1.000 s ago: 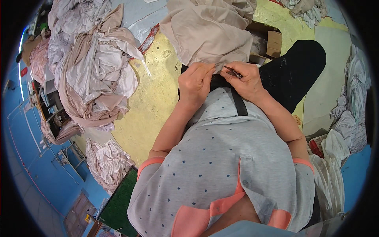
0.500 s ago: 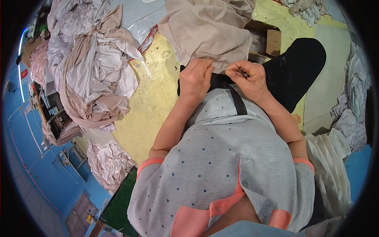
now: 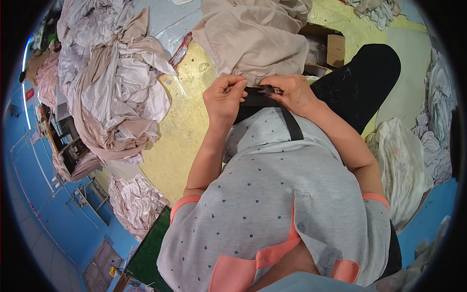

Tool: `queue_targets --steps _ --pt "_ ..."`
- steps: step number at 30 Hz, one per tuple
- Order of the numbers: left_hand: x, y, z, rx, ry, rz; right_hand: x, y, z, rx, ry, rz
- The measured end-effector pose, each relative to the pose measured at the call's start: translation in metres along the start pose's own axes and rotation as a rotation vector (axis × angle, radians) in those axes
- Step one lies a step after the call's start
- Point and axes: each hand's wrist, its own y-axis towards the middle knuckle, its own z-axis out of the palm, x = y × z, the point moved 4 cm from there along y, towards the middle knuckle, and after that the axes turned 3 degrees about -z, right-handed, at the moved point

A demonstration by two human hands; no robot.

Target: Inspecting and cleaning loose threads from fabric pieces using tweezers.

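Yellow floor [image 3: 187,131] shows between beige cloth [image 3: 253,41] and wall [image 3: 68,216].

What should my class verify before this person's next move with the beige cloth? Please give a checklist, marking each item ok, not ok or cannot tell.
1. Small dark tool held in the right hand: ok.
2. Left hand fingertips closed together: ok.
3. Cloth or thread pinched between those fingertips: cannot tell; the detail is too small.
4. Beige cloth within reach: ok; its near edge lies right by both hands.
5. Black trouser leg free of loose threads: not ok; pale strands lie on it.
6. Cardboard box open: ok; its dark inside shows beside the cloth.
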Motion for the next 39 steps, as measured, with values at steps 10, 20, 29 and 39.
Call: queue_targets --steps 10,20,29,39 --pt "-0.041 0.001 0.022 0.174 -0.154 -0.003 0.009 -0.018 -0.057 -0.235 0.229 0.156" --pt "-0.038 0.076 0.229 0.634 0.417 0.342 -0.069 -0.039 -0.155 -0.512 -0.489 0.468" --pt "-0.065 0.016 0.104 0.282 0.658 0.928 -0.086 -0.044 -0.109 -0.467 0.166 0.718" --pt "-0.036 0.118 -0.003 -0.333 0.696 0.63 -0.113 0.058 -0.057 -0.288 0.3 0.358"
